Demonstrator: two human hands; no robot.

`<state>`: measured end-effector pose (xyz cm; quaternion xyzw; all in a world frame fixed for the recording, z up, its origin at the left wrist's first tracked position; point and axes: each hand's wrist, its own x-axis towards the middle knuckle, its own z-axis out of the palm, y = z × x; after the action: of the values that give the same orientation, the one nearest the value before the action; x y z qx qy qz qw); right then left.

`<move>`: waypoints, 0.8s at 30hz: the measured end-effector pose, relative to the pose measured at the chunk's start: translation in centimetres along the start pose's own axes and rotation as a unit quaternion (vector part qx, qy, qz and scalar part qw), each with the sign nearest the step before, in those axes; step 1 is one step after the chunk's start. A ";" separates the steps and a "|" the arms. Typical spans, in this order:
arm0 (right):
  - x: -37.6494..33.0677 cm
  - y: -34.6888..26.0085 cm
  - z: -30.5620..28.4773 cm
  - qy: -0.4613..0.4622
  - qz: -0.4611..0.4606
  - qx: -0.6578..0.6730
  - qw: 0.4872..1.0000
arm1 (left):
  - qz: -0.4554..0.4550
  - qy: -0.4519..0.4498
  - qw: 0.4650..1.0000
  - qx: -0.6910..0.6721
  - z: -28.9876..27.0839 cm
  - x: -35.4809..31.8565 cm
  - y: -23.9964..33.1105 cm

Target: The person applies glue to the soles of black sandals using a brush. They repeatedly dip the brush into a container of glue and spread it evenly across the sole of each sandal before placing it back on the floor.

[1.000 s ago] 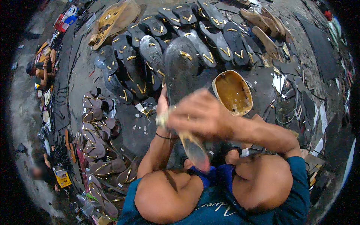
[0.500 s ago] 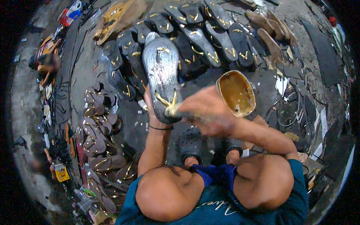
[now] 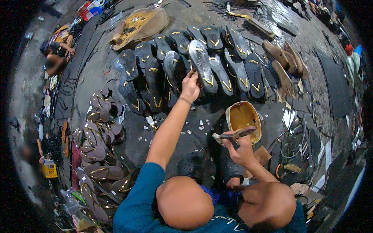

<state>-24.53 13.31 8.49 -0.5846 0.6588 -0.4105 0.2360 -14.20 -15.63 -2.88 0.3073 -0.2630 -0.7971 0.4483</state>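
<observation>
At the full reach of my arm, my left hand (image 3: 190, 86) grips the edge of a sandal sole (image 3: 201, 62). The sole's top has a wet, shiny coat, with gold straps coming through it, and it lies over the rows of dark soles. Closer to my knees, my right hand (image 3: 241, 150) is closed round the handle of a brush (image 3: 232, 134), whose pale bristles point left. Just beyond the brush sits an open tub (image 3: 228, 114) of amber, glue-like liquid, its rim crusted; the brush handle overlaps its near side in view.
Dark soles with gold straps (image 3: 255, 77) stand in rows ahead. Brown finished sandals (image 3: 93, 149) pile up at the left. Wooden foot forms (image 3: 283, 73) lie at the right among offcuts. A yellow-stained board (image 3: 136, 27) lies far left; other people (image 3: 58, 58) sit beyond.
My left hand has carried the coated sole away from me to the rows. The brush in my right hand has left the sole and moved right, beside the tub.
</observation>
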 end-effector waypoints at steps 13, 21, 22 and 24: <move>-1.4 9.9 -4.0 0.096 0.065 -0.257 0.960 | 0.278 0.331 0.791 0.432 -12.7 -21.6 12.8; -3.8 11.2 -6.9 -0.094 0.247 -0.329 0.907 | 0.153 0.543 0.731 0.384 -31.9 -22.4 30.5; -4.0 8.9 -5.6 -0.066 0.150 -0.298 0.940 | 0.213 0.588 0.714 0.315 -34.5 -25.6 33.6; -5.5 8.3 -7.6 -0.088 0.214 -0.332 0.914 | 0.324 0.496 0.770 0.237 -30.6 -23.6 30.6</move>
<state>-34.20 20.46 5.03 -0.5085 0.8429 -0.0542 0.1674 34.56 -13.37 3.80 0.6528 -0.2691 -0.2539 0.6611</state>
